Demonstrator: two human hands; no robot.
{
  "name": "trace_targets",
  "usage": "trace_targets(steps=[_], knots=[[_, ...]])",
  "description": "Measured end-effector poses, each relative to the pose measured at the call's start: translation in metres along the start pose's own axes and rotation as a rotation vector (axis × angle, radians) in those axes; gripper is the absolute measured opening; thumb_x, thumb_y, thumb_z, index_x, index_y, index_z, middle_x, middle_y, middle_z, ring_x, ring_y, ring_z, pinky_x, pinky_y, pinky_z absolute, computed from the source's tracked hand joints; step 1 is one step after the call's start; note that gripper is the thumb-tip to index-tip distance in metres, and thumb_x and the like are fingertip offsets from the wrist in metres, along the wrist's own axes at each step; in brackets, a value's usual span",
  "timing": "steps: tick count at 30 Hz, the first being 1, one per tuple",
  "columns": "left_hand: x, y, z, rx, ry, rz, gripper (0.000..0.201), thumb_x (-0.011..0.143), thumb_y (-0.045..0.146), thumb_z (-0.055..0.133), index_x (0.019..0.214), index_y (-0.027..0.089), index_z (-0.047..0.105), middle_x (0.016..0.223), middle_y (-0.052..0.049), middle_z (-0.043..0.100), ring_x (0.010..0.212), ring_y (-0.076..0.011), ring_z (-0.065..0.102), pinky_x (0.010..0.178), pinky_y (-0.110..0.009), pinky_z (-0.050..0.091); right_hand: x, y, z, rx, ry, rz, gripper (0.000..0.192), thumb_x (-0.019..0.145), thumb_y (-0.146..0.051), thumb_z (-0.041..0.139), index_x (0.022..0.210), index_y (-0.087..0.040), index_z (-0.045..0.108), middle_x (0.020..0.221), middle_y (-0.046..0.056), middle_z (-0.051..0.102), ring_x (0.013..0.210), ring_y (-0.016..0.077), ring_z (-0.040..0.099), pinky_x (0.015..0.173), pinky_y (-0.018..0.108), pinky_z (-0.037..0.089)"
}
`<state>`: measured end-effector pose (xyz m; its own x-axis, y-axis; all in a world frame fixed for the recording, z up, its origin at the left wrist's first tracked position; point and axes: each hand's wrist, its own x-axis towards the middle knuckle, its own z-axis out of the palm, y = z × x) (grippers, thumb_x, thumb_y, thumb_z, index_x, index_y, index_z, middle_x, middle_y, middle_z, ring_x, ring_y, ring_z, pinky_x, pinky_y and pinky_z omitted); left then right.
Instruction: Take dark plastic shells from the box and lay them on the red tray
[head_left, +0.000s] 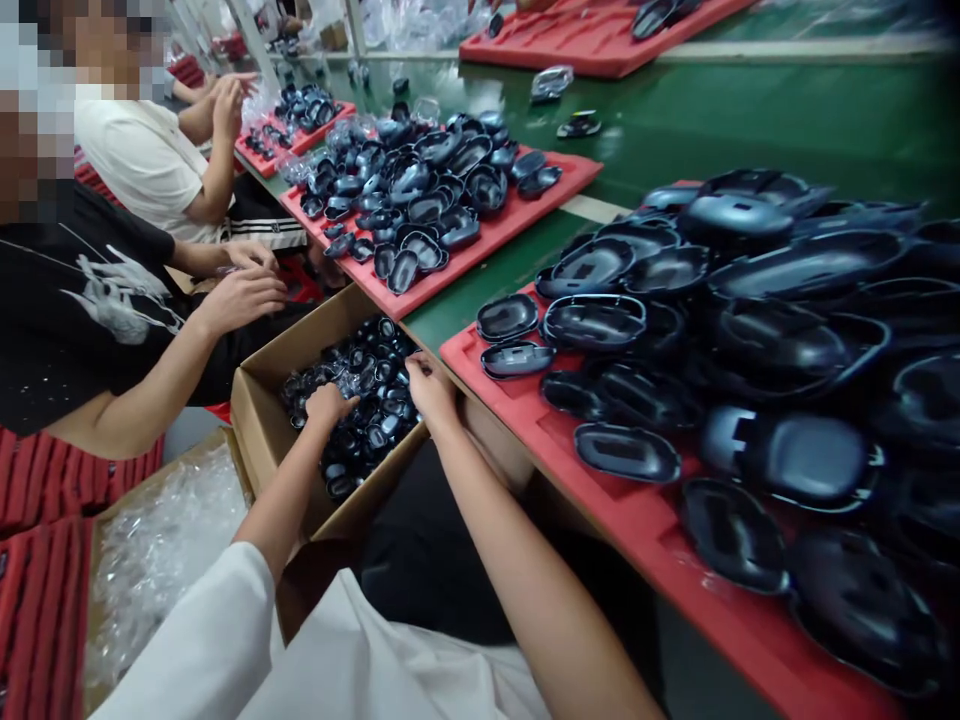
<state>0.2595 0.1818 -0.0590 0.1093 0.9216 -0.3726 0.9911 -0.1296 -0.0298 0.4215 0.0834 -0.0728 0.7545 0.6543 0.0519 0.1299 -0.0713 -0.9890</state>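
Observation:
A cardboard box (259, 425) full of small dark glossy plastic shells (375, 400) stands beside the table, and both my hands are over it. My left hand (328, 405) is above the shells on the near left, its fingers curled in; what they hold, if anything, is hidden. At the box's right side, by the table edge, my right hand (431, 388) has thumb and fingers pinched together. Whatever is between them is too small to make out. Some clear plastic film (346, 382) lies among the shells.
A red tray (480, 370) heaped with larger dark shells (622, 320) lies right of my arms. Another red tray (409, 300) holds more shells. A co-worker's hands (244, 290) are beyond the box. Clear plastic bags (176, 540) fill a carton by stacked red trays (41, 600).

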Motion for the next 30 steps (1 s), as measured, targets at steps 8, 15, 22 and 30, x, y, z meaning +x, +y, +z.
trace_targets(steps=[8,15,22,30], knots=[[0.007,-0.01,0.003,-0.076,0.012,0.077,0.043,0.086,0.048,0.06,0.095,0.008,0.075,0.106,-0.026,0.073,0.106,-0.0376,0.07,0.083,-0.037,0.054,-0.003,-0.018,-0.004,-0.019,-0.184,0.076,0.012,0.082,-0.028,0.054,0.074,-0.021,0.059,0.075,0.002,0.066,0.077,0.0204,0.063,0.079,0.033,0.049],[-0.037,-0.026,-0.016,-0.966,0.048,0.474,0.033,0.078,0.047,0.054,0.073,0.016,0.066,0.051,0.002,0.051,0.043,-0.0127,0.047,0.044,-0.023,0.038,-0.018,-0.032,-0.004,-0.197,-0.587,-0.175,0.015,0.094,-0.029,0.058,0.083,-0.02,0.063,0.079,0.002,0.067,0.074,0.0156,0.059,0.07,0.026,0.038],[-0.062,-0.017,-0.007,-1.307,0.103,0.367,0.048,0.073,0.059,0.071,0.091,0.014,0.071,0.045,0.007,0.041,0.038,-0.008,0.035,0.037,-0.019,0.034,-0.022,-0.041,-0.009,-0.291,-0.735,-0.296,0.024,0.099,-0.025,0.048,0.078,-0.021,0.058,0.07,-0.001,0.058,0.069,0.0146,0.052,0.065,0.025,0.028],[-0.054,-0.003,0.003,-1.428,0.27,0.3,0.035,0.067,0.042,0.077,0.089,0.017,0.066,0.05,0.009,0.044,0.04,-0.0066,0.038,0.039,-0.018,0.038,-0.025,-0.037,-0.003,-0.188,-0.57,-0.104,0.029,0.09,-0.041,0.067,0.073,-0.02,0.055,0.068,-0.001,0.06,0.067,0.0142,0.054,0.064,0.025,0.035]])
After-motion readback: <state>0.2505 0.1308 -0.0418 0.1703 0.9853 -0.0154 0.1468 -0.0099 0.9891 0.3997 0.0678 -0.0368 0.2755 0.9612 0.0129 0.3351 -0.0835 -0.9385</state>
